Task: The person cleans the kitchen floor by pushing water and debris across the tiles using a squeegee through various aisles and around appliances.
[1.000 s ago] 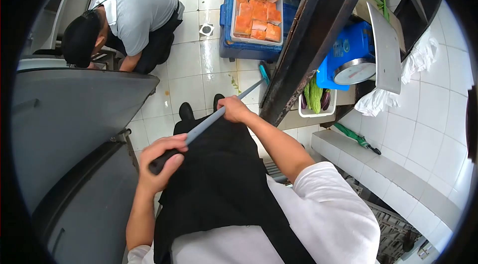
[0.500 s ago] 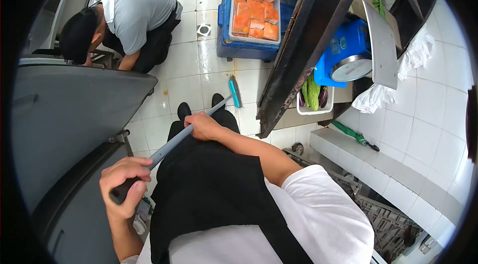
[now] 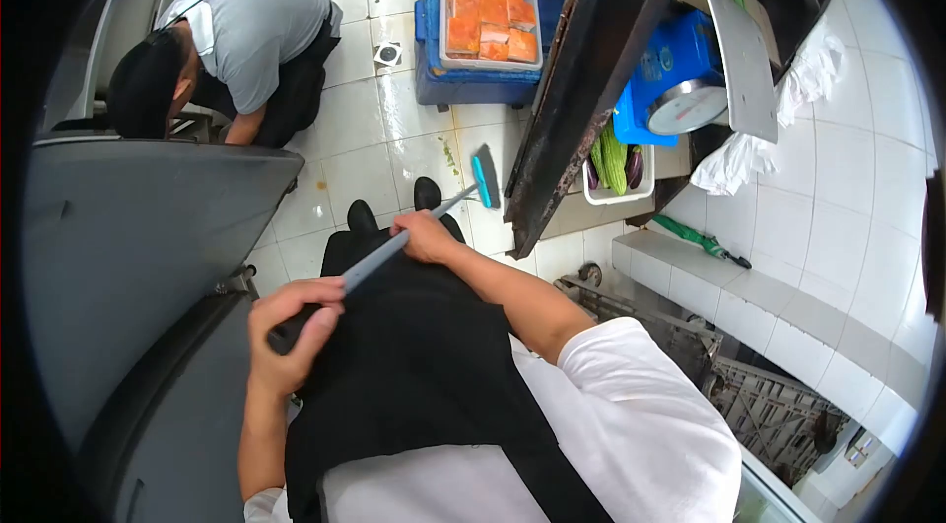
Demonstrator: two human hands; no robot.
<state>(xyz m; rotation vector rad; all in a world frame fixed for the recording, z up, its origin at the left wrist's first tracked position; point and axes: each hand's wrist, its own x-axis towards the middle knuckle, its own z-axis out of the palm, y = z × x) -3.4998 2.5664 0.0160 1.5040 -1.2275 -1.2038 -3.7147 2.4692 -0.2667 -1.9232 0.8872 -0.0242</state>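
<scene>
A long grey pole with a teal broom head point(image 3: 481, 182) slants across my body. My left hand point(image 3: 294, 326) is wrapped round its black end, low and to the left. Farther up the pole, in front of my black apron point(image 3: 394, 375), my right hand point(image 3: 426, 235) grips the grey shaft point(image 3: 374, 260). The broom head rests on the white tiled floor point(image 3: 350, 119), just beyond and right of my shoes. Some green scraps point(image 3: 448, 154) lie on the tiles near it.
A person point(image 3: 246, 40) crouches at the upper left behind a grey cabinet point(image 3: 148, 247). A blue box point(image 3: 473, 89) carries a tray of orange blocks point(image 3: 490, 10). Right of it are a dark metal beam point(image 3: 601, 50), a scale point(image 3: 687, 107) and a vegetable basket point(image 3: 616, 196).
The broom head moved left toward my feet, then slightly right and away. Both hands swung left with the pole; my left hand has since come partly back to the right. The view has shifted a little.
</scene>
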